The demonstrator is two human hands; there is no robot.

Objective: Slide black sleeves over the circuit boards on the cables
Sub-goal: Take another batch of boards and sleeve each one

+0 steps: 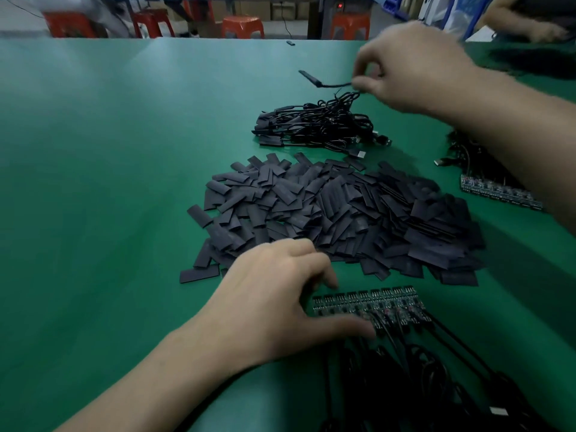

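Right hand (pixel 414 67) pinched a sleeved cable (pixel 330 84) over the finished pile (pixel 318 126) near the bench's (pixel 124 151) far edge; left hand (pixel 280 294), loosely spread, touched near-edge circuit boards (pixel 367 304). Best release it low, avoiding tangles.

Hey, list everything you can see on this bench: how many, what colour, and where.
table mat: one, green, under everything.
loose sleeves: large heap, black, centre of the mat.
sleeved cables: tangled pile, black, beyond the heap.
held cable: one, black, in the air over that pile.
near board row: one, dark, cables attached, front right.
far board row: one, dark, right side by the forearm.
stools: four, red, behind the table.
other person's hand: one, top right corner.
left hand: touches the near board row's left end.
right hand: pinches the held cable.
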